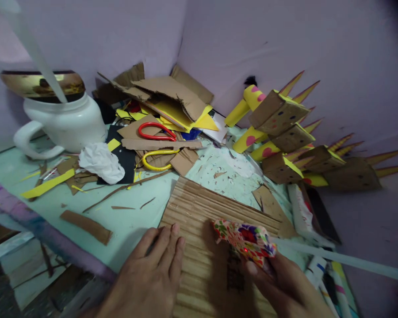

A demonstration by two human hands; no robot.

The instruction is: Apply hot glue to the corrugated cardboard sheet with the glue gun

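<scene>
Your left hand (152,271) is bare, its back smooth and its fingers tapering to rounded tips. Your right hand (281,282) is bare too, with a short, rounded thumbnail.

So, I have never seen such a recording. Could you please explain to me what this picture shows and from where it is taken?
No machine is visible here: one camera, worn on a person's head, looks forward and down. The bare left hand rests on corrugated cardboard. The right hand holds a flower-patterned tool, perhaps a glue gun, with a small red light. On the pale green table are a white mug, crumpled white paper and cardboard scraps; at right are spiked cardboard boxes.
</scene>
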